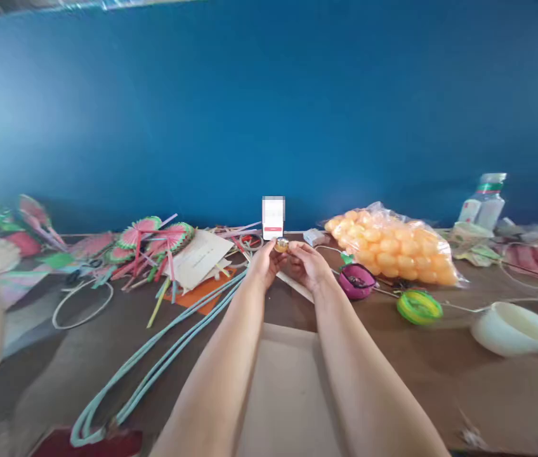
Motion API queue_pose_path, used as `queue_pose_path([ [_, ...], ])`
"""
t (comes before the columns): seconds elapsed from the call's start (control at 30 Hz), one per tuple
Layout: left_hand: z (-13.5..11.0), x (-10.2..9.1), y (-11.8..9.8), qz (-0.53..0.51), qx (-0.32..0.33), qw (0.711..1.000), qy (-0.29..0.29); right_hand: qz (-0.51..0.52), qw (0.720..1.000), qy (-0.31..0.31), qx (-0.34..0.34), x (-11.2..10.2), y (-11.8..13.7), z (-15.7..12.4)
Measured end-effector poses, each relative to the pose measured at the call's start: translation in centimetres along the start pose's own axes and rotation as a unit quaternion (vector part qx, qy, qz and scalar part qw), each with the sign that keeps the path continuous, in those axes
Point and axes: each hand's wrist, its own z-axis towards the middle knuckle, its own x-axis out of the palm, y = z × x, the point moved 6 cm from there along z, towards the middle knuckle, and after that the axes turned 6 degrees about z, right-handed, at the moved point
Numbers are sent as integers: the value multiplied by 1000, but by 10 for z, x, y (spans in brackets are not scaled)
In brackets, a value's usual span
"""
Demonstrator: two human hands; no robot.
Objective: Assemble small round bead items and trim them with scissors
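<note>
Both of my arms reach forward over the brown table. My left hand [263, 265] and my right hand [308, 263] meet at their fingertips around a small, shiny gold round thing [282, 244], too small to name more exactly. Its left side is pinched by my left fingers, its right side by my right fingers. Just behind it a phone [273, 219] with a lit white screen stands upright near the blue wall. Below my hands lies a pale flat strip [296, 287], partly hidden by my wrists.
Watermelon-patterned paper fans [140, 233], white papers [201, 259] and pale blue cords [164, 349] lie leftward. On the right are a clear bag of orange balls [393, 247], a purple pouch [356, 281], a green-yellow coil [419, 307], a white bowl [516, 330] and a bottle [490, 203].
</note>
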Motion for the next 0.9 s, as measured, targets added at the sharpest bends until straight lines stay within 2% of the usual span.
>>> queue_pose_path([
  [0.9, -2, 4, -3, 22, 17, 1000, 1, -12, 1000, -6, -18, 2, 4, -5],
])
